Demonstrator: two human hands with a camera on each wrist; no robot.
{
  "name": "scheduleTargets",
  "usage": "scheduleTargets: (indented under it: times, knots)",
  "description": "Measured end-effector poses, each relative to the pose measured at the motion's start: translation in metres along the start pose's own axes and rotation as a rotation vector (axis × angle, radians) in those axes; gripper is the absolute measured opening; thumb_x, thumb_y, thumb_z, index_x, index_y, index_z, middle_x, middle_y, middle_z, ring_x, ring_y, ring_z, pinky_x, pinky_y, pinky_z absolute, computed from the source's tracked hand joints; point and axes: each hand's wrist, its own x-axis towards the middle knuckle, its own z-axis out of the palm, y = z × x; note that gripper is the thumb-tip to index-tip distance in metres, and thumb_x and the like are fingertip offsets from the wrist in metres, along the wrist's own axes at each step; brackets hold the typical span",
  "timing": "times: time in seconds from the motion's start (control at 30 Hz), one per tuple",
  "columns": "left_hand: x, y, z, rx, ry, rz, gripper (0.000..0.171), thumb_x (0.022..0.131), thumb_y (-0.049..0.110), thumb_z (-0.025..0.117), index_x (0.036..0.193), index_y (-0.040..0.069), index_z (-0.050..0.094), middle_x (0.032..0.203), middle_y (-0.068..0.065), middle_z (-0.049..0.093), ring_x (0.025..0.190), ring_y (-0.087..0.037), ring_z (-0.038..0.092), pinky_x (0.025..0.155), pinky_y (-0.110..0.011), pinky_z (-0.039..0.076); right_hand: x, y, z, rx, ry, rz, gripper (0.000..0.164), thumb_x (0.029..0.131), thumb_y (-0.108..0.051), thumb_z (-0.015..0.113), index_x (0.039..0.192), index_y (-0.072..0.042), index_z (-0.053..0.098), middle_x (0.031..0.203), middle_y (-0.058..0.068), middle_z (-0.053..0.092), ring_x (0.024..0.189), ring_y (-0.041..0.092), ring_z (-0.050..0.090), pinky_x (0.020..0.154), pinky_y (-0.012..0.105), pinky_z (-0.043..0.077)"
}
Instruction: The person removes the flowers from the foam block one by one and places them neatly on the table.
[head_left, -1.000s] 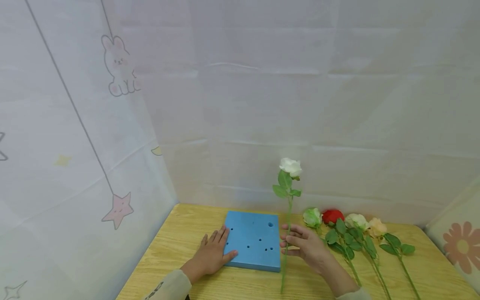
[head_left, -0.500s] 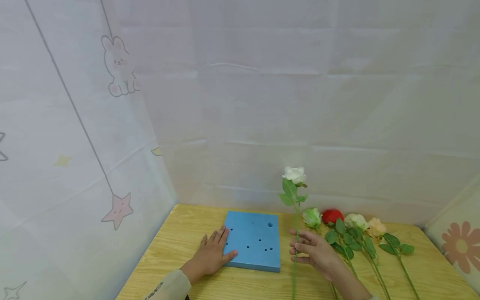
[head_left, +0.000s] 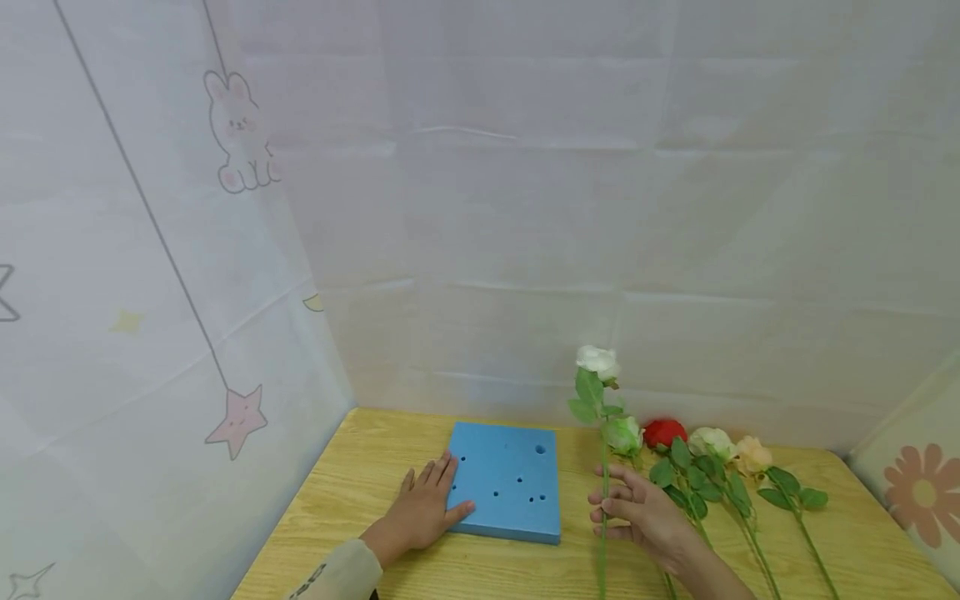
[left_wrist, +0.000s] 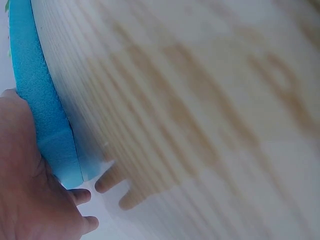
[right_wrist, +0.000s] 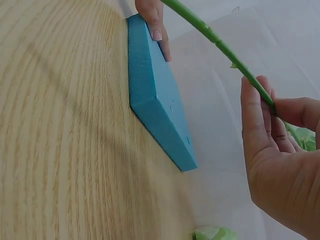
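In the head view a white rose [head_left: 598, 362] stands nearly upright, its green stem pinched between the thumb and fingers of my right hand [head_left: 645, 515]. The right wrist view shows the same stem [right_wrist: 227, 51] in that pinch, its lower end out of frame. A flat blue foam block [head_left: 504, 467] with several small holes lies on the table to the left of the rose. My left hand [head_left: 423, 508] rests with straight fingers on the block's left edge. Close up, the left wrist view has the hand [left_wrist: 25, 170] against the block's blue side [left_wrist: 42, 85].
Right of my right hand lie a pale green rose [head_left: 624, 436], a red rose [head_left: 664, 432], a cream rose [head_left: 712, 443] and a peach rose [head_left: 753, 455], stems toward me. A white printed cloth [head_left: 517, 250] hangs behind the wooden table [head_left: 330, 508].
My right hand has moved to the right, away from the block, and the white rose has come right and lower with it. The left hand and the block have stayed put.
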Motion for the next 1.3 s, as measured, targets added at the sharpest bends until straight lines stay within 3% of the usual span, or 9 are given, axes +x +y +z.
scheduleTargets:
  times: [0.53,0.93,1.3]
  knots:
    - [0.0,-0.001,0.001,-0.009,0.004,0.01,0.09,0.1,0.071,0.034,0.164,0.01,0.016,0.17,-0.012,0.013,0.152,-0.043,0.022,0.114,-0.072,0.016,-0.011,0.004,-0.005,0.005,-0.039,0.078,0.077,0.102,-0.006,0.06,0.16,0.001,0.01,0.116,0.01,0.065,0.095,0.02,0.069,0.089,0.046,0.057]
    - [0.001,-0.002,0.002,-0.016,0.015,0.009,0.089,0.101,0.07,0.035,0.164,0.009,0.016,0.17,-0.012,0.013,0.152,-0.043,0.021,0.114,-0.073,0.015,-0.02,0.014,-0.012,0.004,-0.05,0.106,0.079,0.103,-0.009,0.06,0.162,0.001,0.009,0.118,0.009,0.068,0.095,0.02,0.069,0.089,0.044,0.058]
    - [0.0,-0.001,0.001,-0.024,0.012,0.009,0.09,0.101,0.07,0.036,0.164,0.009,0.016,0.17,-0.013,0.013,0.151,-0.044,0.021,0.114,-0.073,0.015,-0.026,0.023,-0.022,0.006,-0.077,0.125,0.071,0.104,-0.011,0.058,0.162,-0.002,0.017,0.119,0.008,0.068,0.097,0.02,0.07,0.091,0.046,0.057]
